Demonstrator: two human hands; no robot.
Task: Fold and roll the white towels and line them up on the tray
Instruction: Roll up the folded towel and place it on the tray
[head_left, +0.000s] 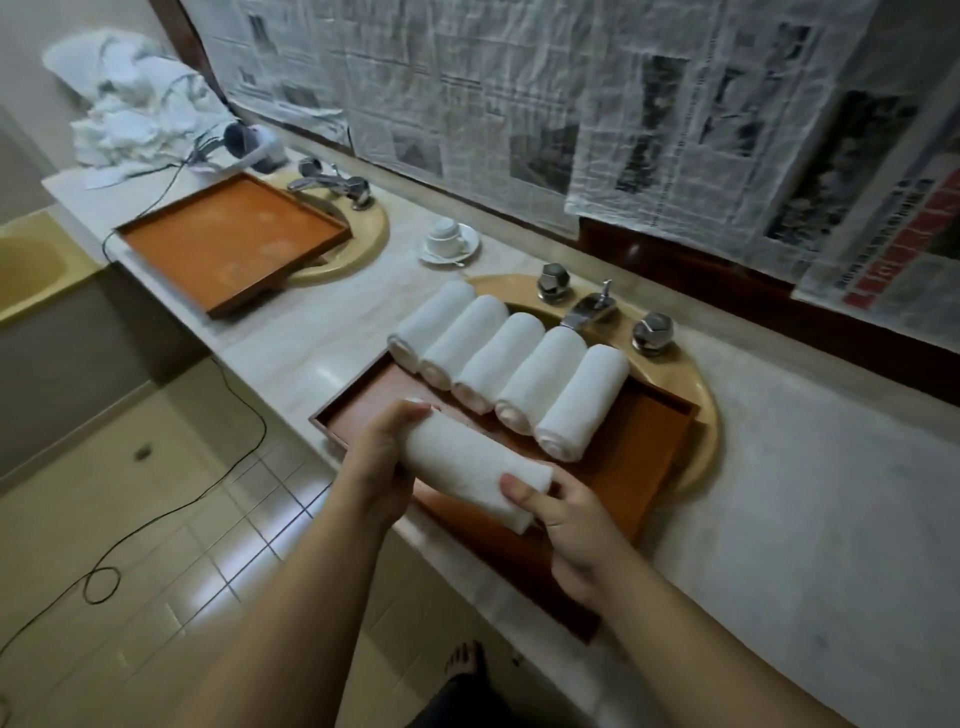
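While both hands, left hand (382, 457) and right hand (563, 512), grip the rolled towel (470, 462) above the tray (644, 436), placement is pending: set it beside the row of five rolls (511, 366).

A bathroom: 2 oval basins (696, 384) with chrome taps (592, 306) are set into a long marble bench (810, 467), a yellow bathtub (31, 265) stands at its far end, and the floor (171, 561) is tiled.

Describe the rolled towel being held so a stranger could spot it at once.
Find the near wooden tray over the sink. Five rolled towels lie side by side on it. The held towel lies crosswise in front of them, gripped at its ends by the left hand and right hand.
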